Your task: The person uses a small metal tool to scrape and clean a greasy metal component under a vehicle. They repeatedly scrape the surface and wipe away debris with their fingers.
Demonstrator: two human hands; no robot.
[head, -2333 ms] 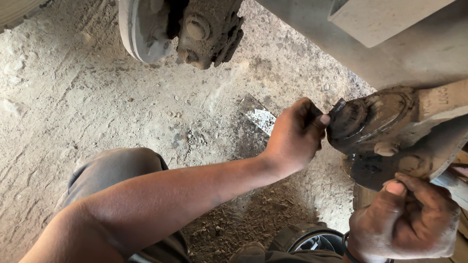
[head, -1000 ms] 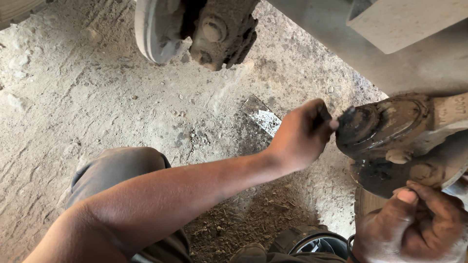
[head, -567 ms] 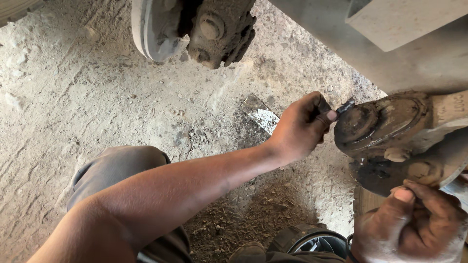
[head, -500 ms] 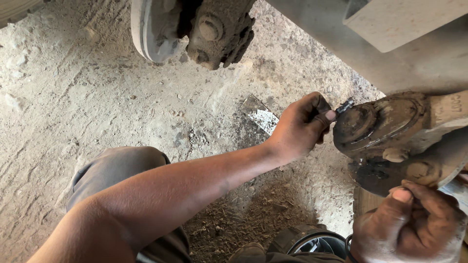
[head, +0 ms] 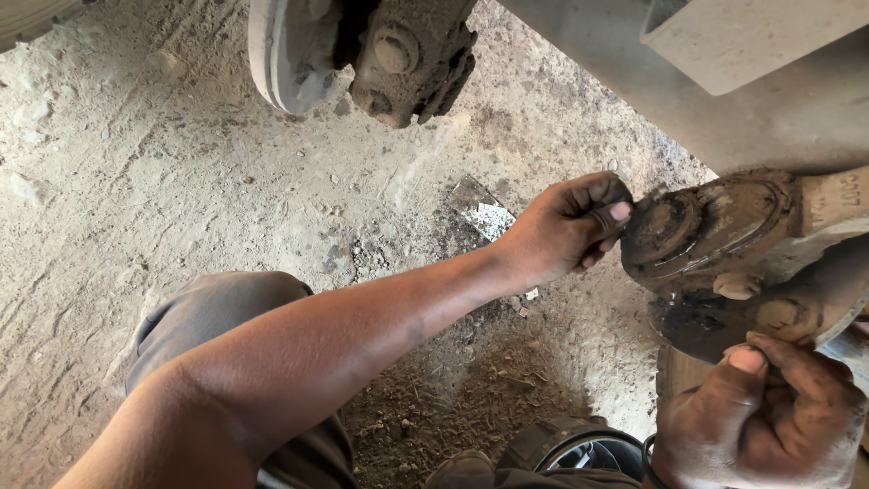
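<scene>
Both hands (head: 566, 226) grip the greasy joint (head: 715, 226), seemingly.

The bare, outstretched left hand (head: 566, 226) is curled with thumb pinched against fingertips, while below it the grimy right hand (head: 769, 417) is clenched.

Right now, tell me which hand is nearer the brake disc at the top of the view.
Left. The left hand is below and right of the brake disc; the right hand is farther, bottom right.

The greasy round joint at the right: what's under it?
Under the joint sits a dark grimy arm end, with the right hand below. Ground beneath them is hidden.
</scene>
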